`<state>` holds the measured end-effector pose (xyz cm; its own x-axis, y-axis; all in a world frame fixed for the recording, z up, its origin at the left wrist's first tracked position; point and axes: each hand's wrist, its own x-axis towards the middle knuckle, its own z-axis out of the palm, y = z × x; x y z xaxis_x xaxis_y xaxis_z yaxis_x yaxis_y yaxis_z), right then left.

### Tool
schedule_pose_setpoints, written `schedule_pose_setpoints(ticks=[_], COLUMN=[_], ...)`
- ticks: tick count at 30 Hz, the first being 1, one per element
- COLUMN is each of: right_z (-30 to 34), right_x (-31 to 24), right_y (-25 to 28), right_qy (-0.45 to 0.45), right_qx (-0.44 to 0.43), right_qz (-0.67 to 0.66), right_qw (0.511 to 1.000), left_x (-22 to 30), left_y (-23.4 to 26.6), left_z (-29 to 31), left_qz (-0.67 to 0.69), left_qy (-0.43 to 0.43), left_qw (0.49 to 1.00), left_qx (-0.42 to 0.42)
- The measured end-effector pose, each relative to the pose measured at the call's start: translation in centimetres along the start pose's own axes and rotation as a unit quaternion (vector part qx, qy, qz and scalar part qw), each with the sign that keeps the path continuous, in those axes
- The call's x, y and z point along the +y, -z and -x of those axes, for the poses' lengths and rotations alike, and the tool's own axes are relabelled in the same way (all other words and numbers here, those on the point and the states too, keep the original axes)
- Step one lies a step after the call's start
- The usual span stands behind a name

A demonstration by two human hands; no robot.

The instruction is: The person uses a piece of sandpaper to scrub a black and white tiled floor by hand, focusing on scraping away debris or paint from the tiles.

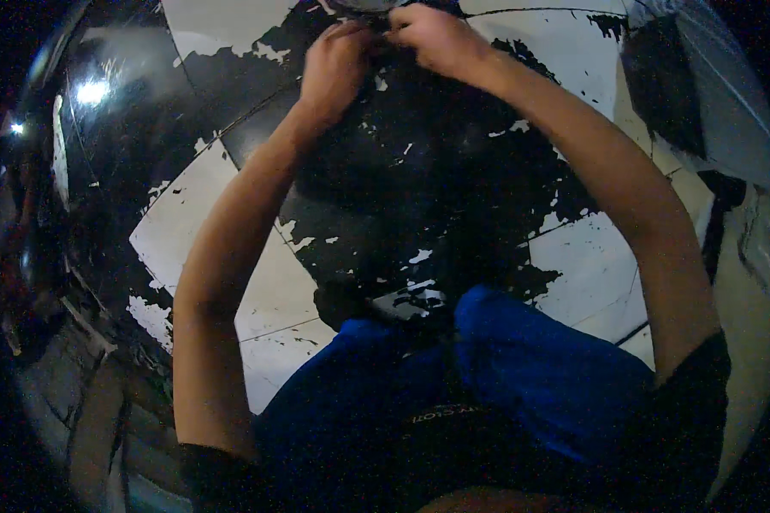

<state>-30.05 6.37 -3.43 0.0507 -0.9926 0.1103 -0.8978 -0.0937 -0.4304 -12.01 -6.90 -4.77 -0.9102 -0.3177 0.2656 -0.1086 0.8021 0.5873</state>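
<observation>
Both my arms stretch forward to the upper edge of the picture. My left hand [338, 67] has its fingers curled inward and pressed together. Across a small gap, my right hand [439, 40] is closed in a pinch, its fingertips pointing left toward my left hand. Just above and between the hands sits the rim of a round, greyish object [370, 4], mostly cut off by the frame's upper edge. Whatever lies between my fingers is too small and dark to make out.
Under me is a floor [282, 282] of pale tiles with ragged black patches. My bent legs in blue trousers [522, 342] are at the bottom. A glossy dark area with a bright reflection [92, 91] lies at far left. Greyish sheeting [731, 94] hangs at far right.
</observation>
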Motion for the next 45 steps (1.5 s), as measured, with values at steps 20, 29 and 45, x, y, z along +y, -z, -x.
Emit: schedule_pose_setpoints(ticks=[20,29,45], right_z=[0.8,-9.4,-8.3], right_x=[-0.4,-10.2,-19.3], right_y=[0.5,-7.5,-9.4], right_qy=[-0.015,0.078,0.07], right_qx=[0.03,0.042,-0.047], right_qz=[-0.021,0.046,0.036], right_qw=[0.999,0.995,0.996], left_x=[-1.0,-4.7,-2.6], left_y=[-2.2,9.4,11.7], left_z=[-0.9,9.7,18.1], left_qz=[-0.084,-0.074,-0.055], left_qy=[-0.093,0.039,0.112], left_qw=[0.992,0.996,0.991], left_qx=[-0.008,0.02,0.049])
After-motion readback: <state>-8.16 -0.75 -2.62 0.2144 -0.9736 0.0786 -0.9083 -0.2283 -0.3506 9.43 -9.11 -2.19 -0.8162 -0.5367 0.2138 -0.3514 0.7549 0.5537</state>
